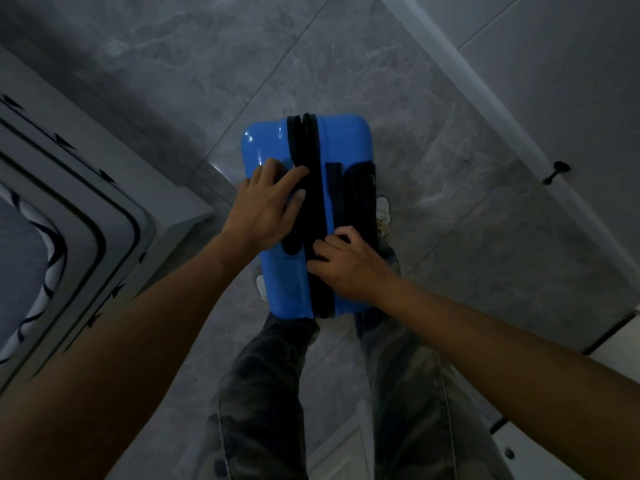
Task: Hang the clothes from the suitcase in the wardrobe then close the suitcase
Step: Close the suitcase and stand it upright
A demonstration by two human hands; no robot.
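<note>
Down on the gray floor (450, 220), the blue suitcase (346, 140) stands up on its edge in the middle, just in front of the person's legs (263, 393) in dark trousers. Its two halves are close together, and a black zip band (310, 150) runs along the top from far to near. The left hand (266, 209) lies flat on the left blue half, fingers straight and spread wide, tips touching the band. The right hand (346, 265) sits on the near part of the band with fingers curled; it is too dark to tell if they pinch a zip pull. A bed (52, 202) is on the left. A white wardrobe door (571, 98) with a black knob (556, 173) is on the right.
</note>
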